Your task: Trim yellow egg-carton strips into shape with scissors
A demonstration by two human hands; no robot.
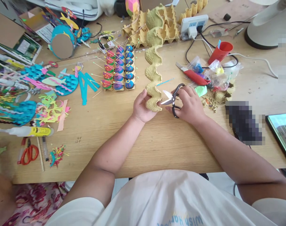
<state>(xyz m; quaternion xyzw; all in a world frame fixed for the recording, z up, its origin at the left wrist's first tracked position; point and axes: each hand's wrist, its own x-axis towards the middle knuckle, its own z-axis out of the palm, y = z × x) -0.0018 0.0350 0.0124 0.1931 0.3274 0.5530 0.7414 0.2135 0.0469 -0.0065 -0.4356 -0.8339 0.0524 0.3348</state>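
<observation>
Over the middle of the tabletop (157, 147), left hand (143, 110) grips the near end of an egg-carton strip (151, 58) running toward twelve o'clock. At three o'clock from it, right hand (191, 105) holds scissors (173, 99) spread wide. Judged risk: slippage nicking left hand, being so near.

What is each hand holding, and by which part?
Left hand: an egg carton strip, by its near end. Right hand: scissors, by the black handles.

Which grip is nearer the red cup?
Right. The right grip, holding scissors, is below and left of the red cup in the picture; the left grip, holding the carton strip, is farther left.
</observation>
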